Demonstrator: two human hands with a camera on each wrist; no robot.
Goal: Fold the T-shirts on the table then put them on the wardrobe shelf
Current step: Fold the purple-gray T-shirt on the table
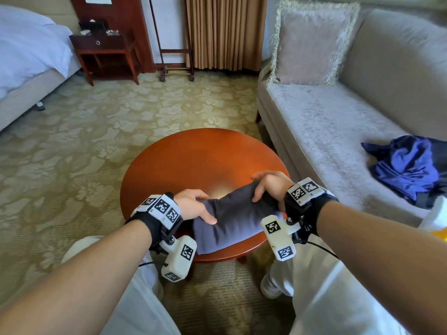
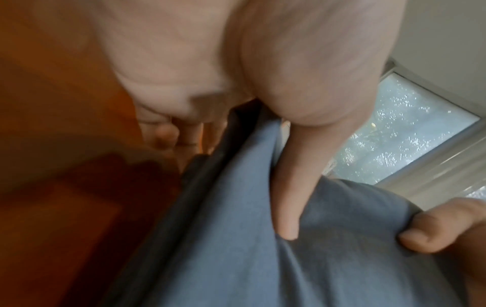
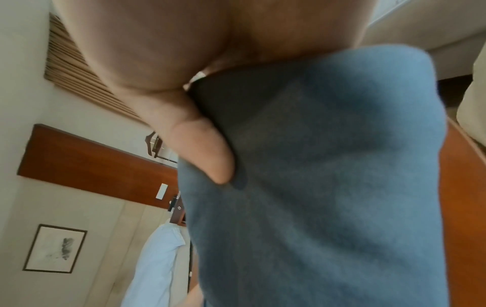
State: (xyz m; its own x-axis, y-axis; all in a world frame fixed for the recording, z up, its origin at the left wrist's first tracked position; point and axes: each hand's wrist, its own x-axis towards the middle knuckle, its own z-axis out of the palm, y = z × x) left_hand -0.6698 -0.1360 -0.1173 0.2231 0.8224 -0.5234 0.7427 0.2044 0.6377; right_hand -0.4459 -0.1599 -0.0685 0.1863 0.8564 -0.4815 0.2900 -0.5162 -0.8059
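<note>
Honestly, with each grip, left hand [image 1: 193, 207] and right hand [image 1: 271, 186], pinching one end of the folded shirt [image 1: 232, 221], its middle could sag open off the surface [image 1: 193, 155].

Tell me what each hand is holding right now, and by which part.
Both hold the folded grey T-shirt on the table: the left hand grips its left end, the right hand its right end.

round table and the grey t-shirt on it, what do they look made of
Round table: likely wood with a glossy reddish-brown varnish, since light glares off its top. Grey T-shirt: soft matte knit, probably cotton jersey; it bends and dents where the left hand and right hand hold it.
</note>
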